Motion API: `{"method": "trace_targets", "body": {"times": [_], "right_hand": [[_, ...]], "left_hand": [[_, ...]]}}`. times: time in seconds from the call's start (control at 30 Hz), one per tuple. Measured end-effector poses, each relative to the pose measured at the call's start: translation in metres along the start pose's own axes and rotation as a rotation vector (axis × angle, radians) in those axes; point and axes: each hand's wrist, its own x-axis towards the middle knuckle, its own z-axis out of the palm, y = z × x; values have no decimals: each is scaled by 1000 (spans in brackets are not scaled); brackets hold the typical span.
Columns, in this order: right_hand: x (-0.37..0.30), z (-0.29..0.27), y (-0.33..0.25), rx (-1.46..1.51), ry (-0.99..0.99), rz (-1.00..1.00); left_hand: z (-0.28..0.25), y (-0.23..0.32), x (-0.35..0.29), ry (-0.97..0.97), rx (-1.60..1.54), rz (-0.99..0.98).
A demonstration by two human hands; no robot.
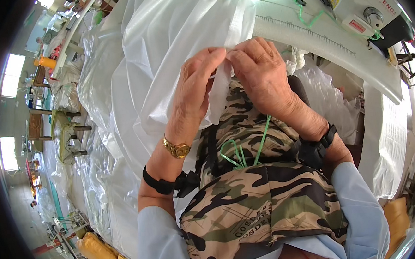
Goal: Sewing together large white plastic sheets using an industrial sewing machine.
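White sheet (163, 50), left of centre: translucent, glossy, loosely creased, soft folds. Draped from work table's (327, 56) near left end down beside person's lap. Long axis slants, upper right to lower left; gathered strip beneath hands points down toward lap. Left hand (196, 77): thumb and fingers nearly closed, pinching sheet edge. Right hand (263, 72): fingers curled, thumb pressed in, gripping same edge just beside. Sewing machine (365, 5) far right.

The white sheeting (163, 50) looks like smooth, glossy plastic, the camouflage apron (241, 194) matt cloth, the wristwatch (177, 149) shiny metal.
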Motion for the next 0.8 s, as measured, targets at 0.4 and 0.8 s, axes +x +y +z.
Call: {"method": "trace_targets", "body": {"times": [0.4, 0.8], "right_hand": [[-1, 72, 43, 408, 105, 629], [-9, 181, 31, 913, -379, 360]], "left_hand": [[-38, 57, 52, 108, 783, 613], [-3, 43, 60, -574, 1561, 579]]}}
